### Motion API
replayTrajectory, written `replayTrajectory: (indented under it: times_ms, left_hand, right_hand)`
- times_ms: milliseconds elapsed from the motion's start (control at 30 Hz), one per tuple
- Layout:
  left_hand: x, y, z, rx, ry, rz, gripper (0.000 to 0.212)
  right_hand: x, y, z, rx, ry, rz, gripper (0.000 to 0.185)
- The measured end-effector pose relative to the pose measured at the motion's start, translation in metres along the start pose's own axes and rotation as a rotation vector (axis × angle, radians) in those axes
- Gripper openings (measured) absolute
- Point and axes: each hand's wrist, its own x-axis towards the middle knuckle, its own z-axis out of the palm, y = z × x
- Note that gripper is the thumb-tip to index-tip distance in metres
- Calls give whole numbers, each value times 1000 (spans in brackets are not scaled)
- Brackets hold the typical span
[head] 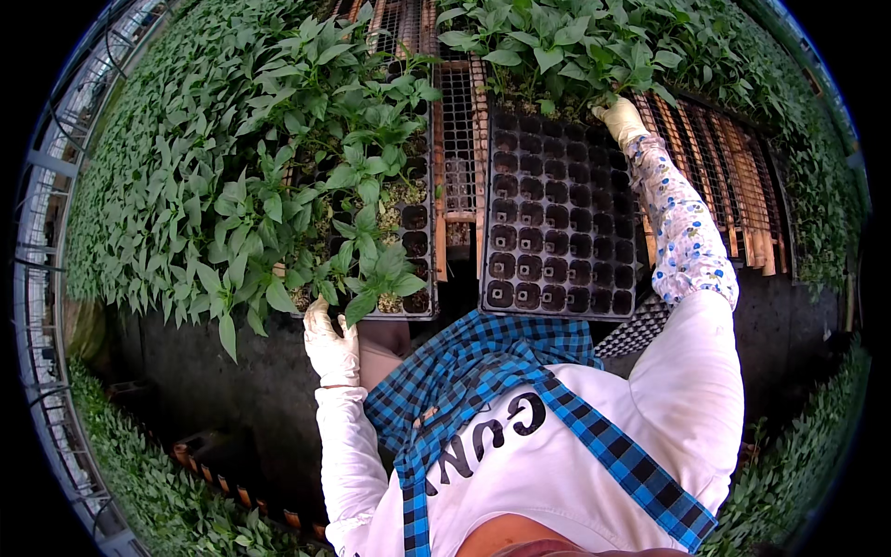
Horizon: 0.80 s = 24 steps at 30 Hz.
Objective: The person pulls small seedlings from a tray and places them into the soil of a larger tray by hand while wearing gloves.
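My left hand (332,348), in a pale soiled glove, is at the front edge of the left black plug tray (429,278). Its fingertips reach the base of a leafy seedling (365,244), thumb apart; leaves and the rim hide what they touch. Across the right black plug tray (553,216), my right hand (619,120) reaches to the far right side. Its gloved fingers are among the stems of green seedlings (557,42), partly covered by leaves, so their hold is unclear. The near cells of that tray hold no plants. Seedlings with pale root plugs stand scattered in the left tray.
Dense seedlings (153,188) fill the left bench. Wooden slats with black mesh (458,139) run between the trays, and more slats (724,174) lie at right. Below is a dark floor (209,376). Another planted bench (132,445) stands behind at lower left.
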Motion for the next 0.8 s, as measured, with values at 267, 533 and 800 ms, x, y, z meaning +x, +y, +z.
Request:
replayTrajectory:
  times_ms: [267, 533, 800]
  left_hand:
    - [-9, -3, -12, 70, -44, -98, 41]
    - [5, -1, -10, 16, -56, -126, 43]
    - [-5, -8, -7, -25, -12, -104, 39]
  right_hand:
    - [18, -7, 30, -358, -155, -94, 37]
    - [27, 48, 28, -321, -65, -94, 39]
    - [-92, -77, 77, 414, 90, -388, 31]
